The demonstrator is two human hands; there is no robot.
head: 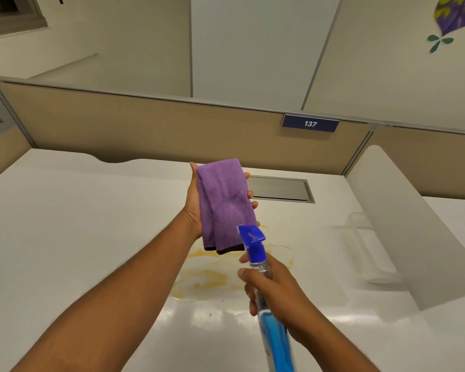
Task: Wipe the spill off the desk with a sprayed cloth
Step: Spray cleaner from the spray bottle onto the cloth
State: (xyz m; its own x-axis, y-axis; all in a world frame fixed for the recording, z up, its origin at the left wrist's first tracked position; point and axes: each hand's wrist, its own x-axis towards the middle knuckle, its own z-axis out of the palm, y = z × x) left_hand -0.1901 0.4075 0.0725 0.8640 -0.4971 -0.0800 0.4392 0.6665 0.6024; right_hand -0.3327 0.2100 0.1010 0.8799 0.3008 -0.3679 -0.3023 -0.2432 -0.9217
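My left hand (192, 208) holds a folded purple cloth (224, 205) upright above the white desk (78, 237), fingers wrapped around its far side. My right hand (275, 288) grips a clear spray bottle of blue liquid (273, 336), its blue nozzle (251, 237) pointing at the cloth's lower edge, almost touching it. A yellowish spill (207, 277) spreads on the desk below and between both hands, partly hidden by the cloth and the bottle.
A tan partition (145, 130) with a blue "137" plate (310, 123) runs behind the desk. A grey cable hatch (279, 187) sits in the desk behind the cloth. A white side divider (403, 224) rises on the right.
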